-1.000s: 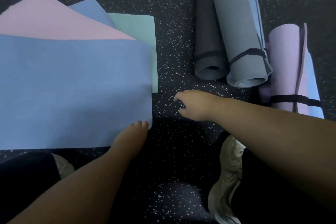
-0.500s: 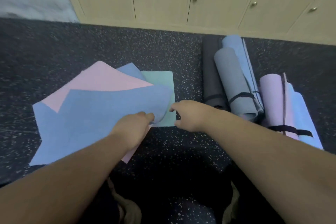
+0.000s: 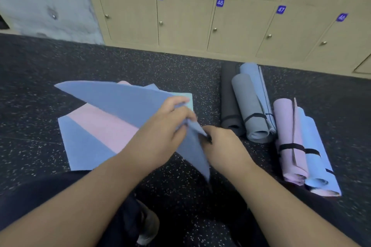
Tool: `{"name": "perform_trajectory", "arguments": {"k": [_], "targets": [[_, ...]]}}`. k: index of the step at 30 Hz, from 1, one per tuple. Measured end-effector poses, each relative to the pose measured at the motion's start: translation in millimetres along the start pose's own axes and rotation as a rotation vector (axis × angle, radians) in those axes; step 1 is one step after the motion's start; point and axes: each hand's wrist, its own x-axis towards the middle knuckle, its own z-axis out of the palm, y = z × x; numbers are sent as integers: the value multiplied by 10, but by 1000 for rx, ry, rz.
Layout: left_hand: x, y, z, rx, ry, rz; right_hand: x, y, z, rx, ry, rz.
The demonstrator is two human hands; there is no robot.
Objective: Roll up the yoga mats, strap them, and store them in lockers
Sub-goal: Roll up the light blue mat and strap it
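Several flat mats lie fanned on the dark speckled floor: a pink mat point(image 3: 104, 128), a lower blue mat point(image 3: 80, 146) and a teal mat point(image 3: 189, 98). The top blue mat point(image 3: 124, 102) is lifted off the pile, its near corner hanging down. My left hand point(image 3: 166, 126) grips that mat at its right edge. My right hand point(image 3: 222, 146) is curled just right of the hanging corner, touching it, with a small black strap point(image 3: 207, 139) showing at its fingertips.
Rolled, strapped mats lie to the right: dark grey point(image 3: 228, 102), grey point(image 3: 249, 106), lilac point(image 3: 287, 126) and light blue point(image 3: 315, 156). Numbered wooden lockers point(image 3: 180, 22) with shut doors line the far side. My shoe point(image 3: 148, 226) is below.
My left hand has raised the top blue mat off the pile and pulled it toward me. My right hand left the floor and came in against the mat's corner. The view tilted up.
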Motion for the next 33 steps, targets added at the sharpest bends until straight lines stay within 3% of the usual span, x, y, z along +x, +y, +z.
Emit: {"name": "perform_trajectory", "arguments": {"k": [4,10,16,22,24,27,29,33], "targets": [[70,78,231,-88,-98,-49,-96,47,-11,265,111,140],[177,-77,581,195,-447,-155,63,150,4,500,277,134],[165,-459,850,286,-453,-115,315,403,133,664,288,134],[93,-802,1109,399,-556,-138,440,764,317,746,282,173],[105,-928,1257,483,-579,-84,424,935,507,747,295,239],[85,-1143,1554,556,-615,-46,324,1239,879,857,311,489],[37,-1246,1755,548,-697,-87,229,1438,1088,835,294,656],[-84,-1413,2116,468,-763,-123,146,1788,1313,473,253,777]]}}
